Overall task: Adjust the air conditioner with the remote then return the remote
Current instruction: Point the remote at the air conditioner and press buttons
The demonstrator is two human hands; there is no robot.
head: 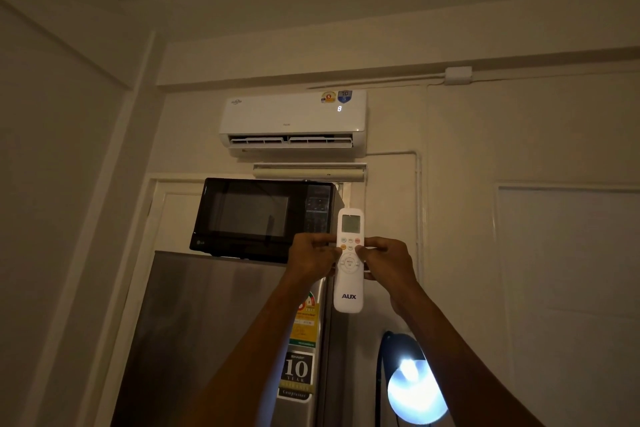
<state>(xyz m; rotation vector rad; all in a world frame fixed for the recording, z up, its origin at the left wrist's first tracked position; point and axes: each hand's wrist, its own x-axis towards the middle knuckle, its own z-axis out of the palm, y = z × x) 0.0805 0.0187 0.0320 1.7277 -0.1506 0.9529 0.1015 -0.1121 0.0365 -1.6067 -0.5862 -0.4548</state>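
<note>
Your left hand (313,255) is closed on the left edge of the remote (349,262), fingers curled against its side. Your right hand (386,258) grips the right edge at the same height, its thumb (360,253) lying across the button area. Both hands hold the remote between them, raised at arm's length with both forearms extended upward.

The remote is white, upright, its lit screen at the top end, buttons in the middle and the word AUX on the lower body. It points toward the air conditioner (292,121), which is mounted high on the wall, well above the remote. The unit's front panel shows 1 lit digit, possibly an 8, near its right end; 2 stickers sit above that digit. Its louvre appears open.

A black microwave (256,218) stands just behind and left of the remote, resting on top of a steel refrigerator (207,340). The refrigerator door carries labels, 1 reading 10 YEAR. A bright lamp (415,392) glows low on the right, below your right forearm
</note>
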